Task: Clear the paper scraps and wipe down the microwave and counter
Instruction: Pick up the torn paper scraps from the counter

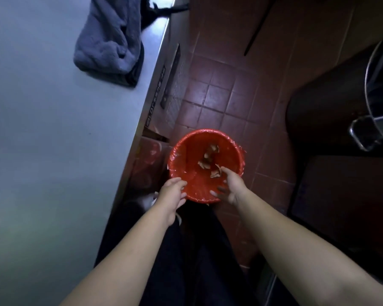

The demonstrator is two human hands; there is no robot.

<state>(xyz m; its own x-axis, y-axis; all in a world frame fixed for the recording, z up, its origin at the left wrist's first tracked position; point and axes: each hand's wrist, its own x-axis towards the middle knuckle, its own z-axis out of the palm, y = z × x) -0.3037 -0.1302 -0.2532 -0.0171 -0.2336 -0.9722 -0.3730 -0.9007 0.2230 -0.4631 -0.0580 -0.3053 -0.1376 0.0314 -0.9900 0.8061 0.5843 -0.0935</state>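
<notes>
A red bin [179, 144] with a red bag inside is seen on the floor [230, 85], just below the middle of the frame. Brown paper scraps [210, 154] are seen inside it. Both hands are held over the near edge of the bin. The left hand [171, 192] is relaxed, and nothing is held in it. The right hand [231, 187] is spread wide with loose fingers. One scrap is seen right by its fingertips; it looks let go, but the view there is a bit blurry. The grey counter [53, 129] fills the left side of the frame. A blue-grey cloth [106, 40] is left in a heap on it at the upper left. A big metal pot [373, 69] is seen at the right edge.
</notes>
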